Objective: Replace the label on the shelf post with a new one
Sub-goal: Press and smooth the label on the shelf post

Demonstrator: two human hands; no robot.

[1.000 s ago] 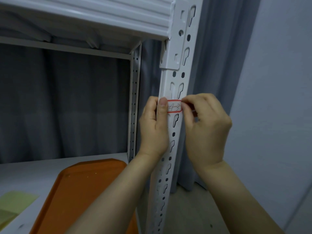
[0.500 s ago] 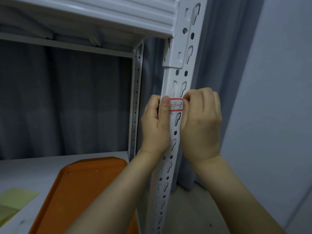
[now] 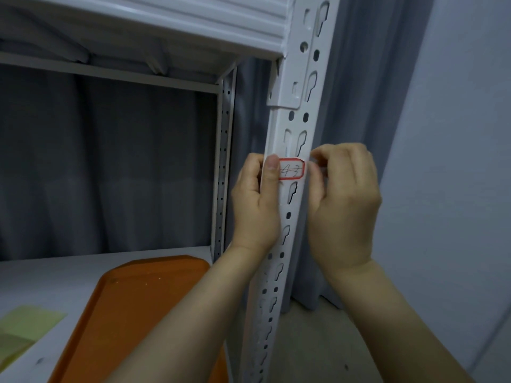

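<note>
Red-bordered label (image 3: 291, 169) on front of shelf post (image 3: 286, 230) | left hand (image 3: 255, 205) wraps post, thumb pressing label's left end | right hand (image 3: 345, 205) pinches label's right end | orange tray (image 3: 138, 299) left of post; yellow-green sheets (image 3: 27, 324) outside it, farther left

White metal shelving, placed from its slotted front post (image 3: 313, 105)

A red-bordered label (image 3: 291, 169) with handwritten marks is stuck across the post's face, below the bracket of the upper shelf (image 3: 193, 20). Left of the post and lower, the pale shelf board (image 3: 55, 275) carries an orange tray (image 3: 132, 313) just beside the post. Yellow-green paper (image 3: 27, 327) lies flat farther left, apart from the tray. The rear post (image 3: 224, 161) stands behind.
</note>
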